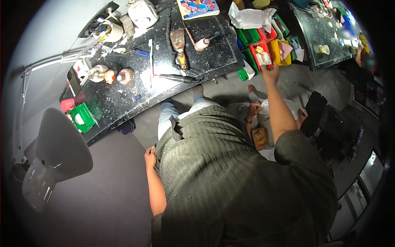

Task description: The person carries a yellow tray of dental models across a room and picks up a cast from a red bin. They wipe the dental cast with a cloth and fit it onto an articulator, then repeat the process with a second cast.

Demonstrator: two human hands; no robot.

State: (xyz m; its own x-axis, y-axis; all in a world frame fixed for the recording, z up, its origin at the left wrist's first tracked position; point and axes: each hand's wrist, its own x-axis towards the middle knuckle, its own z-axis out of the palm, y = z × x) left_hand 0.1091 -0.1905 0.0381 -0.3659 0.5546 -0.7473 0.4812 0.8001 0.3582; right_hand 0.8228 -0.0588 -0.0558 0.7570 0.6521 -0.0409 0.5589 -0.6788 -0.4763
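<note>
The right hand (269, 71) reaches to the upper middle of the frame, fingers closed on a small packet (263, 57) above the red bin (260, 46). Low and left of centre, the left hand (150, 157) rests loosely curled and empty against the olive shirt (222, 173), with the black table (205, 57) beyond.

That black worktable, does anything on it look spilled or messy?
Yes. The black worktable is flecked all over with pale specks and smears, thickest around the small bottles near its left end, like dried splashes. Paper scraps lie scattered among the tools.
</note>
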